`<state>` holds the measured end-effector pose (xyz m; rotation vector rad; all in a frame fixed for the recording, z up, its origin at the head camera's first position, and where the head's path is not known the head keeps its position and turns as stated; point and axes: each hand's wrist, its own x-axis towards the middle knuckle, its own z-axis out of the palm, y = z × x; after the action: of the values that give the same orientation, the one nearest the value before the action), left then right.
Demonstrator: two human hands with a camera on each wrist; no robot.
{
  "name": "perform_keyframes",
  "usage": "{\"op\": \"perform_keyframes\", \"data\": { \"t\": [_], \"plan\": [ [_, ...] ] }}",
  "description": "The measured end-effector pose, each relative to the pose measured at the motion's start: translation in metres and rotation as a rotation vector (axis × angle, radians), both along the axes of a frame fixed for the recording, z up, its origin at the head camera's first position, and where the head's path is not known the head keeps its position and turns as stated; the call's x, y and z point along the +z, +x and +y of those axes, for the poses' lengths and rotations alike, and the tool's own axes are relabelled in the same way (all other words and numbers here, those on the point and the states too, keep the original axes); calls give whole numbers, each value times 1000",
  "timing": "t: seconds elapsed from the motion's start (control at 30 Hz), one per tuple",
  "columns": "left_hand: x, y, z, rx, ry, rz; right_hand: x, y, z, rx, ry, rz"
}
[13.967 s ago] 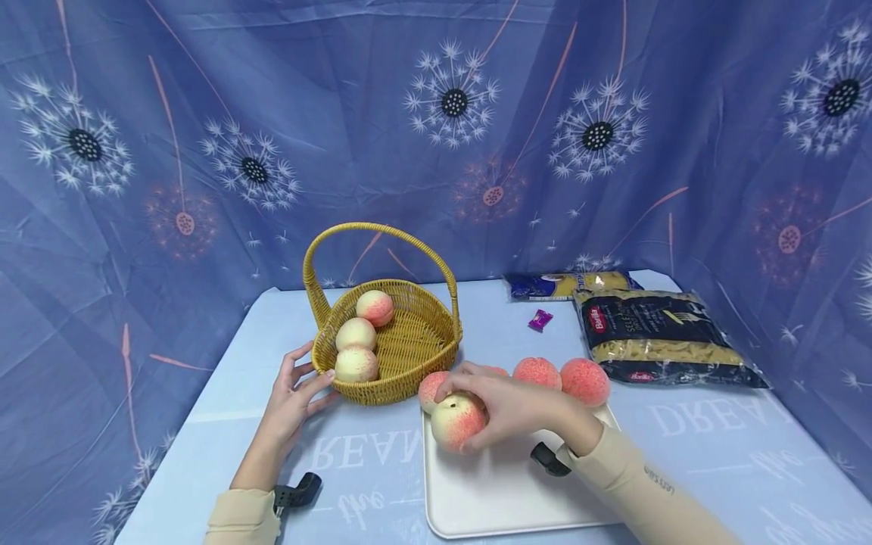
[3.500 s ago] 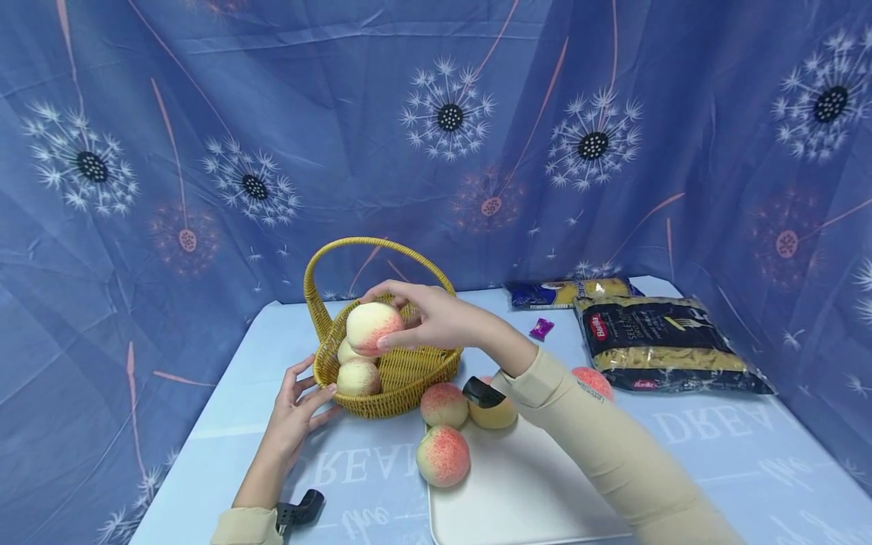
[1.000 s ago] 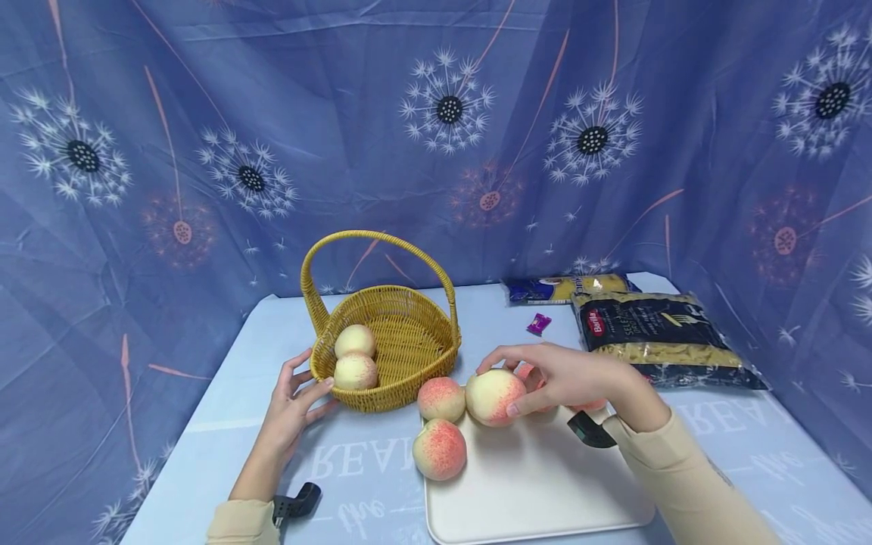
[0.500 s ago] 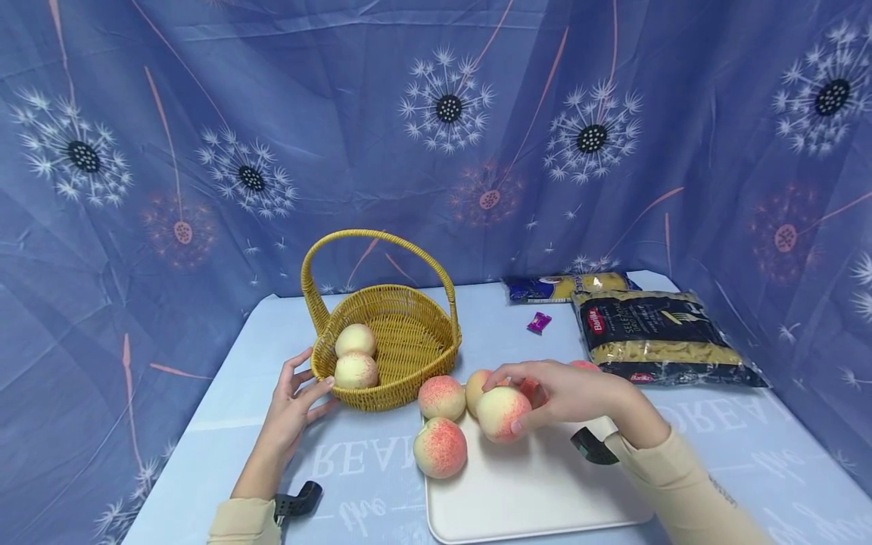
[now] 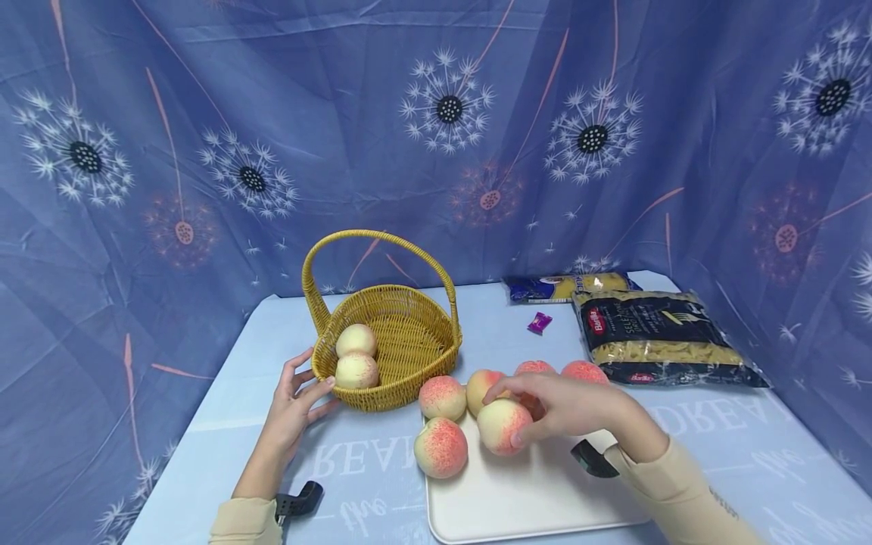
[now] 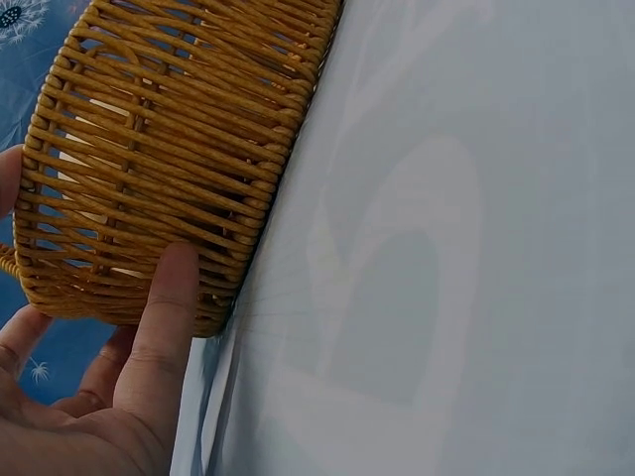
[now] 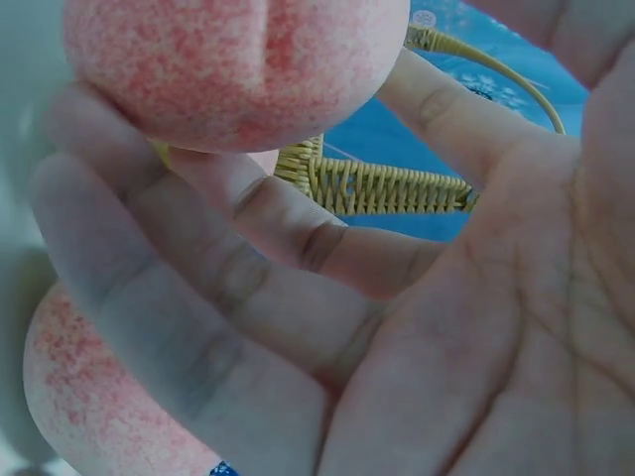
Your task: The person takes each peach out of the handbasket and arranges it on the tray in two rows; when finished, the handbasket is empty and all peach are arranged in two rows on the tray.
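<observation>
In the head view, my left hand (image 5: 294,401) holds the left side of the yellow wicker basket (image 5: 415,344), thumb at the rim and fingers against the outer wall. In the left wrist view, one finger lies along the basket's woven side (image 6: 189,159). Two pale peaches, one peach (image 5: 356,371) in front of the other, sit in the basket's left part. My right hand (image 5: 568,405) grips a pale peach with a red blush (image 5: 502,426), low over the white tray (image 5: 538,499). In the right wrist view, the fingers curl beneath this peach (image 7: 238,69).
Several other peaches line the tray's back and left edges, among them a front-left peach (image 5: 440,448) and a back-right peach (image 5: 584,371). Behind lie a purple wrapped candy (image 5: 540,323), a dark pasta bag (image 5: 654,333) and a blue-and-yellow pasta packet (image 5: 568,288).
A peach at the back of the basket is gone from it. My right hand has carried a peach from over the basket to the tray, then slightly nearer. My left hand stays put.
</observation>
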<state>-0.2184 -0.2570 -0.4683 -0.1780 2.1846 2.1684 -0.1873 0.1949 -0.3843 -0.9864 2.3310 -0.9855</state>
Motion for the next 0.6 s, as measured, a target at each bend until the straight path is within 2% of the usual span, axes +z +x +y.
{"op": "perform_keyframes", "data": {
  "t": [0.37, 0.6],
  "plan": [
    [0, -2, 0, 3, 3, -3, -10, 9, -5, -20, 12, 3],
    [-2, -2, 0, 4, -9, -1, -20, 14, -11, 1, -3, 15]
  ]
}}
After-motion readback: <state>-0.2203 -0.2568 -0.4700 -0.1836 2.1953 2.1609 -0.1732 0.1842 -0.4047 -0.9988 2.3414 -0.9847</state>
